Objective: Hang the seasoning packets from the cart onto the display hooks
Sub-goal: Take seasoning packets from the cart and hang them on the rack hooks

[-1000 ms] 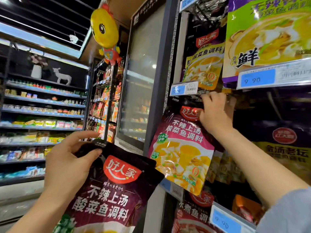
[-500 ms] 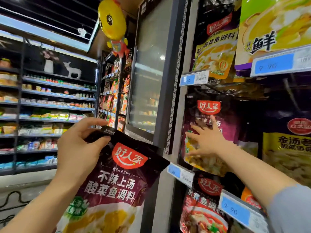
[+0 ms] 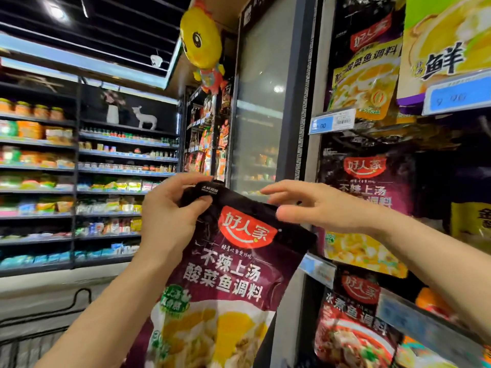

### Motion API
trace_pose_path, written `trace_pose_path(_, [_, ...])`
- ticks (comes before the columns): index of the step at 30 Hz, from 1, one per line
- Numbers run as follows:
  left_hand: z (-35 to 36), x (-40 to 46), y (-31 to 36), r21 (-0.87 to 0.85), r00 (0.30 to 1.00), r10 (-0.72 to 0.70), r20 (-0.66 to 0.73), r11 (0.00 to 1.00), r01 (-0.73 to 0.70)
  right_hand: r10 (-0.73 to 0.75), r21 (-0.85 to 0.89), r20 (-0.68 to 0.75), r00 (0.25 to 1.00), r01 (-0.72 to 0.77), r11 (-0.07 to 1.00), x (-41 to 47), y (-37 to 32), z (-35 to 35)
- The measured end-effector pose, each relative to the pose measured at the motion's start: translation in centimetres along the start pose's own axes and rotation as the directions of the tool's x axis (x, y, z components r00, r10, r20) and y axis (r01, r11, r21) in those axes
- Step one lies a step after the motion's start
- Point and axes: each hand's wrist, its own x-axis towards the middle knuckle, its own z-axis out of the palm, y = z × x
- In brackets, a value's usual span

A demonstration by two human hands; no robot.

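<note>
The purple seasoning packet (image 3: 228, 269) is held up in front of the display rack, its long axis running top to bottom and leaning slightly, with the dark top edge tipped toward the upper left and the printed face toward the camera. The left hand (image 3: 170, 219) pinches its top left corner between thumb and curled fingers. The right hand (image 3: 318, 205) hovers just above the packet's top right edge with fingers spread and relaxed, holding nothing; whether it touches the packet cannot be told.

Just right of the packet, a matching hung packet (image 3: 369, 197) of the same purple kind hangs on the rack, partly behind the right forearm. Above it a price tag (image 3: 332, 122) juts out at the front of a hook row, under a yellow-fronted packet (image 3: 366, 75). Below, a red packet (image 3: 356, 328) hangs behind another blue tag.

To the left stand long store shelves (image 3: 79, 168) filled with jars and boxes. A yellow balloon figure (image 3: 202, 43) hangs overhead beside a glass-door cooler (image 3: 260, 115).
</note>
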Motion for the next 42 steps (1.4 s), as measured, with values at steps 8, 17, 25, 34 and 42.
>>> trace_pose_path(8, [-1.6, 0.7, 2.4, -0.138, 0.984, -0.005, 0.179, 0.99, 0.03, -0.095, -0.147, -0.362, 0.927, 0.044, 0.988, -0.2, -2.0, 0.5])
trace_pose_path(17, [-1.4, -0.2, 1.0, -0.072, 0.935, -0.157, 0.317, 0.979, 0.189, -0.115, -0.315, -0.419, 0.901, -0.025, 0.949, -1.4, -4.8, -0.9])
trace_pose_path(25, [5.2, -0.1, 0.5, -0.166, 0.995, -0.085, 0.048, 0.982, 0.092, -0.007, -0.306, -0.57, 0.822, -0.204, 0.93, -2.9, -3.5, -3.7])
trace_pose_path(34, [14.1, 3.9, -1.4, 0.041, 0.999, 0.007, 0.033, 0.999, -0.008, 0.321, 0.266, -0.759, 0.566, -0.181, 0.947, -3.1, 1.5, -6.8])
trace_pose_path(42, [19.1, 7.3, -1.7, 0.175, 0.993, 0.079, 0.083, 0.98, -0.092, 0.485, 0.529, -0.744, 0.459, -0.039, 0.848, 0.0, 5.2, -10.4])
